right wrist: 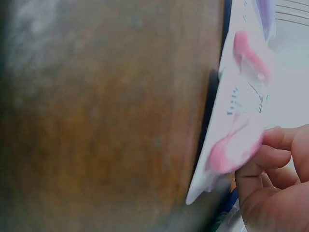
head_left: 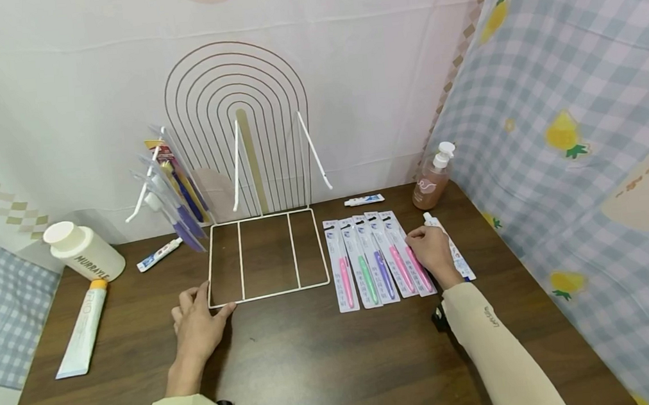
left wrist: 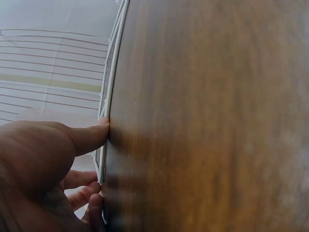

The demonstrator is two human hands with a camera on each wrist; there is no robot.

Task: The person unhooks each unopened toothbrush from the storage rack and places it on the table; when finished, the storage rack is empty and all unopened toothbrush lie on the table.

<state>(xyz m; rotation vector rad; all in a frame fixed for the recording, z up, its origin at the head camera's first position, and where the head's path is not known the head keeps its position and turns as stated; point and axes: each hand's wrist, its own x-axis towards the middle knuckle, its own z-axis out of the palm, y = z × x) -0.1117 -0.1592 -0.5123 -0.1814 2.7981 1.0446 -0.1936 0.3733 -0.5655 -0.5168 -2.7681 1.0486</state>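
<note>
My left hand (head_left: 196, 320) holds the front left corner of a white wire rack (head_left: 286, 292). In the left wrist view its thumb (left wrist: 91, 137) lies against the front wire, with the other fingers curled by the corner. On the right, my right hand (head_left: 432, 251) pinches the edge of the rightmost packaged pink toothbrush (head_left: 417, 270), which is the end of an overlapping row. Close up, that toothbrush pack (right wrist: 236, 150) meets the thumb and forefinger. Beside it lie another pink toothbrush (head_left: 401, 270), a purple one (head_left: 385, 274), a green one (head_left: 368, 279) and a pink one (head_left: 345, 281).
Several packaged toothbrushes (head_left: 178, 189) hang on the rack's left hook. Right of my right hand lies a toothpaste tube (head_left: 461, 261), with a pump bottle (head_left: 430, 183) behind. A small tube (head_left: 364, 200) lies near the wall. At left are a white bottle (head_left: 88, 252) and tubes (head_left: 83, 330).
</note>
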